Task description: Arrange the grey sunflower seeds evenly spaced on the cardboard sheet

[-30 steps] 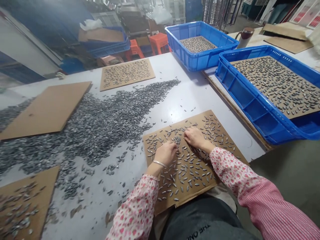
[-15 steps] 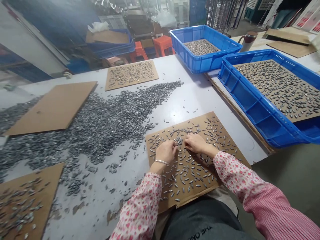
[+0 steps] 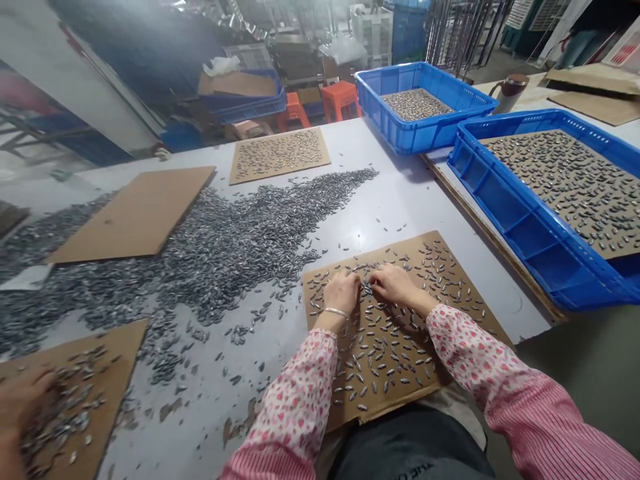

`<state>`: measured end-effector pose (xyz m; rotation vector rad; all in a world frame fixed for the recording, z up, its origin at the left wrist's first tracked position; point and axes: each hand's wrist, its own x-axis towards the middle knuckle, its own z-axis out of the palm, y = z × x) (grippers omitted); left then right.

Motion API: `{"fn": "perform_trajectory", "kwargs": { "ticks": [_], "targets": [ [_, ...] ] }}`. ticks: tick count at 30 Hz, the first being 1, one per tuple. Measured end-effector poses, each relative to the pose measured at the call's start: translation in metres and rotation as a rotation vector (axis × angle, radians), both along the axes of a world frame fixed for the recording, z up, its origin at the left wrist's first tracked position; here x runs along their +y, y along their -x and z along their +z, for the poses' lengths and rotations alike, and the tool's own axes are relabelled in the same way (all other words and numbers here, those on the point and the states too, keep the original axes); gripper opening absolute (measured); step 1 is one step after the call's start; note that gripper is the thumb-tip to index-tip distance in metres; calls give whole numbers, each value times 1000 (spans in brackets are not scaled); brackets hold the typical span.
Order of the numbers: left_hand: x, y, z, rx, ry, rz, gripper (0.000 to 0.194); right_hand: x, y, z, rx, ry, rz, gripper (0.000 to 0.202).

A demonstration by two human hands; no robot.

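Observation:
In front of me a cardboard sheet [image 3: 385, 400] carries many small grey metal pieces [image 3: 367, 288], spindle-shaped like fishing sinkers, spaced apart over its surface. Over its upper middle is my left hand [image 3: 341, 293], fingers bent and pinched together. My right hand [image 3: 395, 284] faces it, also with the fingertips drawn together. A small cluster of the pieces lies between the two hands. What the fingertips themselves hold is too small and too hidden to make out. Left of the sheet, a large heap of the same pieces [image 3: 250, 227] spreads over the white table [image 3: 200, 413].
A co-worker's hand [image 3: 25, 400] is over another piece-covered cardboard sheet [image 3: 125, 347] at lower left. A bare cardboard sheet [image 3: 140, 213] lies on the heap; a covered one [image 3: 280, 155] lies behind it. Blue crates [image 3: 520, 220] with covered sheets stand right, near a mug [image 3: 513, 90].
The view has shifted slightly, moving the scene right and down. My hands have come closer together over the small cluster. A co-worker's hand has appeared at lower left.

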<state>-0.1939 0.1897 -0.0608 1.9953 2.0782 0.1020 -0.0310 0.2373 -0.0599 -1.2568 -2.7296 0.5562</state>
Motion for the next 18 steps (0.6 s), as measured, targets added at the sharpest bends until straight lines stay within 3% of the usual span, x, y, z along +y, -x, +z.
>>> {"fn": "perform_trajectory", "kwargs": {
  "ticks": [3, 6, 11, 14, 18],
  "targets": [
    [11, 15, -13, -46, -147, 63, 27, 4, 5, 0, -1, -40, -69, 16],
    [12, 34, -14, -136, -225, 125, 28, 8, 8, -3, 17, -46, -92, 17],
    [2, 50, -6, -200, -191, 137, 22, 23, 23, -11, -4, -3, -44, 21],
    [-4, 56, -8, -245, -170, 112, 21, 37, 35, -11, -19, 11, 0, 23],
    [-14, 72, -17, -287, -173, 155, 22, 48, 44, -9, 27, -44, -98, 26]
  ]
}}
